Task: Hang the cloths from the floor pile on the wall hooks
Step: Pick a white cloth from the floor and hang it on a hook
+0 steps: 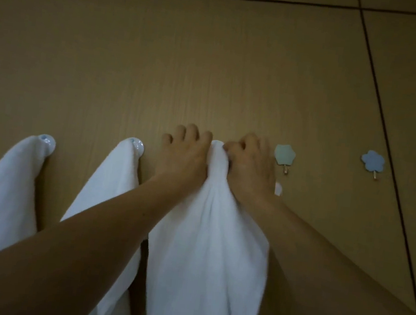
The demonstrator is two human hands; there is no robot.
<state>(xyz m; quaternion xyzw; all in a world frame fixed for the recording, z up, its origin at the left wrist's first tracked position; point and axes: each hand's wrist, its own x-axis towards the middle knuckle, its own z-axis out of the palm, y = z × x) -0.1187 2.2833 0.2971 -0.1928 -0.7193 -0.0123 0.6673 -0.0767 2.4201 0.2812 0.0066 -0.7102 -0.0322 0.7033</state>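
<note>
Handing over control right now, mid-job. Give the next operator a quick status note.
Left hand: against the bunched top of the third cloth, thumb hidden, grip unclear.
Right hand: fingers curled round that same top.
Done: first cloth and second cloth hang on the two leftmost hooks.
Unclear: the third cloth's hook is hidden, so whether it has caught cannot be told.
Free: green hook and blue hook.
Left: seat the third cloth, let go, then probably fill the free hooks. The floor pile is out of view.
</note>
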